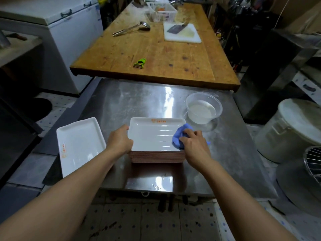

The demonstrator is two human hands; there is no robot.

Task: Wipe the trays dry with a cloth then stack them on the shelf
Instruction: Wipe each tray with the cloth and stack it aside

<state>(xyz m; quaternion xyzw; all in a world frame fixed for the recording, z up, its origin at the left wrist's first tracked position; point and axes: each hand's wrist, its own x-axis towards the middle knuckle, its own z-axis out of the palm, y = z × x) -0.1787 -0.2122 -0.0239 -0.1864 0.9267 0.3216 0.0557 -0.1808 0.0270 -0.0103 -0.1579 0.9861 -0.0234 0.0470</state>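
A stack of white rectangular trays (152, 134) with brown undersides stands on the steel table (139, 101) in front of me. My left hand (119, 140) grips the left rim of the top tray. My right hand (194, 143) holds a bunched blue cloth (180, 136) against the tray's right side. One more white tray (79, 145) lies alone at the table's left edge, partly overhanging it.
A clear plastic tub (204, 108) of water sits behind the stack to the right. Beyond is a wooden table (156, 54) with a green peeler (139, 63), ladle (132, 28), cutting board with cleaver (181, 32) and basket (161, 12). A white bucket (291, 131) stands right.
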